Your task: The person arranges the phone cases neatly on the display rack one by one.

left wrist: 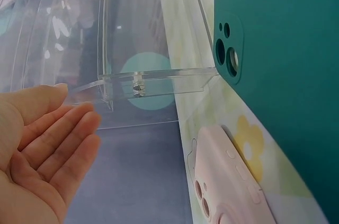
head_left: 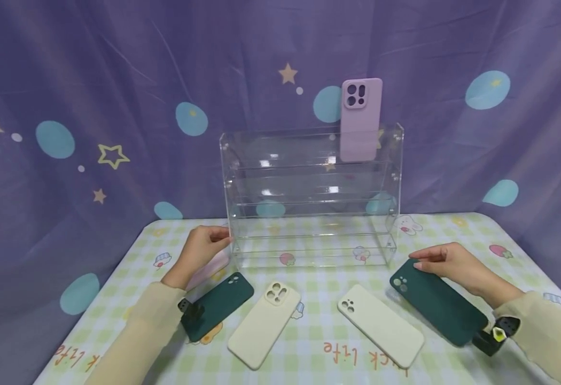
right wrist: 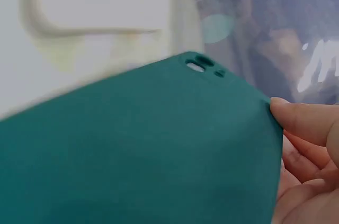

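A clear acrylic tiered stand (head_left: 309,182) stands at the back of the table, with a lilac phone case (head_left: 361,117) upright on its top tier. My left hand (head_left: 218,238) is open, its straight fingers (left wrist: 63,134) at the stand's left wall (left wrist: 132,49). Under that hand lies a pink case (head_left: 209,270) (left wrist: 228,181), and a dark green case (head_left: 220,305) (left wrist: 286,49) lies beside it. My right hand (head_left: 422,262) pinches the camera end of a second dark green case (head_left: 436,307) (right wrist: 137,144), tilted up off the table, its fingers (right wrist: 307,123) at the case's edge.
Two cream cases lie face down at the table's front middle, one to the left (head_left: 265,323) and one to the right (head_left: 380,332) (right wrist: 100,1). The checked tablecloth (head_left: 319,363) ends close at the front. A purple curtain (head_left: 117,80) hangs behind.
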A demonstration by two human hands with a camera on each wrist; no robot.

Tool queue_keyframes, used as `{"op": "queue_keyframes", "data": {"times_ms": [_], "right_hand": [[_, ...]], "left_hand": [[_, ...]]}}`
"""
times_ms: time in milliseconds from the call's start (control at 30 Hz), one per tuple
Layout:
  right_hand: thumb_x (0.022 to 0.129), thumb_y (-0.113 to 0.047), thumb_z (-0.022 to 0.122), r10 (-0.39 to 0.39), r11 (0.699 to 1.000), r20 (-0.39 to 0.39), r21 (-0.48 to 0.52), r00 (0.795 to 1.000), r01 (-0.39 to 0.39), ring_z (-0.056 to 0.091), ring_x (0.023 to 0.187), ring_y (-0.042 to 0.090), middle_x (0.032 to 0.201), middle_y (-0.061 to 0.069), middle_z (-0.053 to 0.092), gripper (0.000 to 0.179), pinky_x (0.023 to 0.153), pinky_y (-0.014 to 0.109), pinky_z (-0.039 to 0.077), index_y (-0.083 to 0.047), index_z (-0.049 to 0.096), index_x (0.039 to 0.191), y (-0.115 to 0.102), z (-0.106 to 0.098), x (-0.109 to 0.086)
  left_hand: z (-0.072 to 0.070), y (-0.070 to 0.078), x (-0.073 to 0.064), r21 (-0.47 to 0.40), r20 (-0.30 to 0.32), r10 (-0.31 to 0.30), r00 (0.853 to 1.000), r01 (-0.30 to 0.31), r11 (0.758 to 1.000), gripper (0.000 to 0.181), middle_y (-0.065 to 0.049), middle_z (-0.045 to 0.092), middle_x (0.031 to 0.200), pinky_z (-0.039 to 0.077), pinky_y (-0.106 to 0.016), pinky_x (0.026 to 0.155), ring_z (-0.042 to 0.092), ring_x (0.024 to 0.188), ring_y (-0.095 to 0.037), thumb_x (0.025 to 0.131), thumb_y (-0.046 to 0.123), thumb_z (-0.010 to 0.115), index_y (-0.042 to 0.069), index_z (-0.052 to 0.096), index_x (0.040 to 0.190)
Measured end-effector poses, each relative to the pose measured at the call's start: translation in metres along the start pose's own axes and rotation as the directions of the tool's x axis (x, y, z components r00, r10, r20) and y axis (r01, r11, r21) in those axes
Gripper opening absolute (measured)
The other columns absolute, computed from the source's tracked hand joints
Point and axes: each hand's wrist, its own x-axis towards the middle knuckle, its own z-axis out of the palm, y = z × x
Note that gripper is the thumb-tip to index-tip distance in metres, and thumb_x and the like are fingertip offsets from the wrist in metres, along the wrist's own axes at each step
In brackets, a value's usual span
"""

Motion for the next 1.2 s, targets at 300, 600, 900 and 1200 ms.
{"op": "queue_keyframes", "data": {"times_ms": [300, 600, 900, 1200], "right_hand": [[0.093, -0.024, 0.061, -0.042, 0.996, -0.097, -0.088, 0.994, 0.034, 0.065, 0.084, 0.003, 0.108, 0.017, 0.068, 0.045, 0.072, 0.024, 0.054, 0.006, 0.055, 0.127, -0.070, -0.025, 0.015], [0.091, -0.026, 0.063, -0.074, 0.989, -0.136, 0.115, 0.988, 0.089, 0.066, 0.086, 0.007, 0.098, -0.008, 0.070, 0.045, 0.077, 0.025, 0.053, -0.002, 0.055, 0.129, -0.142, -0.014, 0.051], [0.087, 0.001, 0.064, -0.147, 0.723, -0.288, 0.622, 0.946, 0.302, 0.064, 0.073, 0.009, 0.082, 0.001, 0.067, 0.015, 0.068, 0.022, 0.055, -0.005, 0.065, 0.101, -0.203, -0.003, 0.095], [0.087, 0.011, 0.058, -0.139, 0.430, -0.385, 0.807, 0.913, 0.406, 0.060, 0.068, 0.014, 0.077, 0.007, 0.061, 0.014, 0.059, 0.022, 0.052, -0.001, 0.063, 0.093, -0.255, -0.015, 0.131]], "left_hand": [[0.000, 0.000, 0.001, -0.003, -0.002, -0.012, 1.000, 0.012, 1.000, 0.018, -0.015, 0.071, 0.096, 0.055, -0.039, 0.074, 0.068, 0.084, -0.027, 0.087, 0.011, 0.068, -0.001, 0.072, 0.100], [-0.001, 0.001, 0.002, 0.011, 0.003, -0.016, 1.000, 0.016, 1.000, 0.020, -0.016, 0.071, 0.097, 0.055, -0.039, 0.075, 0.068, 0.086, -0.028, 0.088, 0.012, 0.067, -0.002, 0.072, 0.101], [0.004, -0.001, 0.000, -0.009, 0.004, -0.027, 1.000, 0.027, 1.000, 0.020, -0.014, 0.071, 0.097, 0.055, -0.038, 0.075, 0.068, 0.086, -0.027, 0.087, 0.013, 0.068, -0.001, 0.072, 0.102], [-0.001, 0.003, 0.002, 0.008, 0.005, -0.027, 1.000, 0.027, 1.000, 0.020, -0.015, 0.071, 0.097, 0.055, -0.039, 0.075, 0.068, 0.086, -0.027, 0.087, 0.012, 0.068, -0.001, 0.072, 0.101]]}}
